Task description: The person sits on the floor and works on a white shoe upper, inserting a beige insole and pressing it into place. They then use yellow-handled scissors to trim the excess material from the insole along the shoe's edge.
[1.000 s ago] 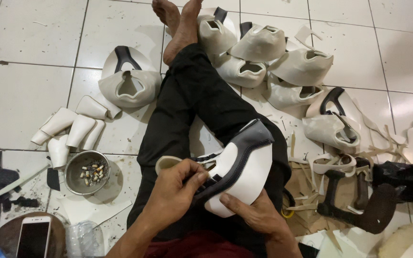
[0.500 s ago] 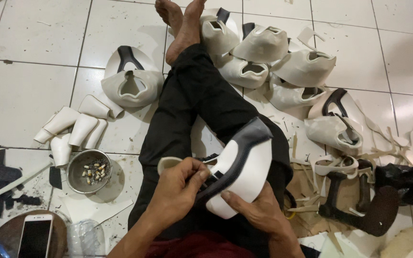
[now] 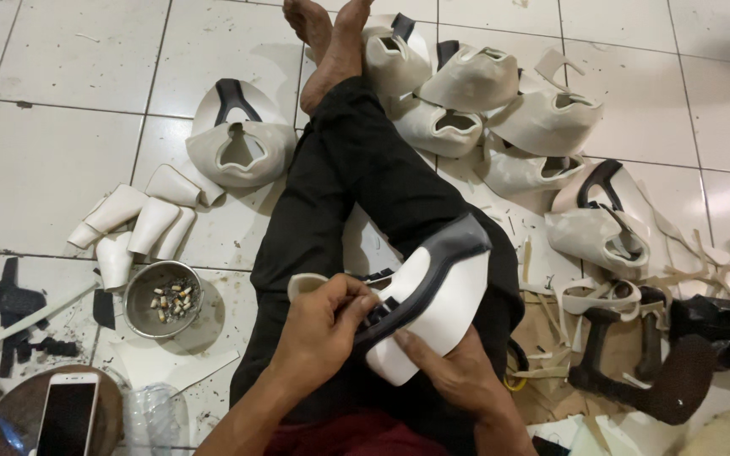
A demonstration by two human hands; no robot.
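I sit on a tiled floor with my legs in black trousers (image 3: 356, 186) stretched out and my bare feet crossed at the top. On my lap lies a cream shoe upper on a last with a black strip (image 3: 433, 291). My left hand (image 3: 323, 329) grips its near end, thumb and fingers curled over the black strip. My right hand (image 3: 458, 371) supports the upper from below, fingers pressed against its cream side.
Several cream shoe uppers (image 3: 483, 110) lie heaped at the upper right, one more (image 3: 238, 143) at the left. Cream heel pieces (image 3: 141, 224), a metal bowl of small bits (image 3: 162, 298), a phone (image 3: 68, 414), a dark iron shoe stand (image 3: 652, 371) and leather scraps surround me.
The hands and the upper stay nearly in place on my lap; the left fingers shift slightly along the black strip. The view drifts a little.
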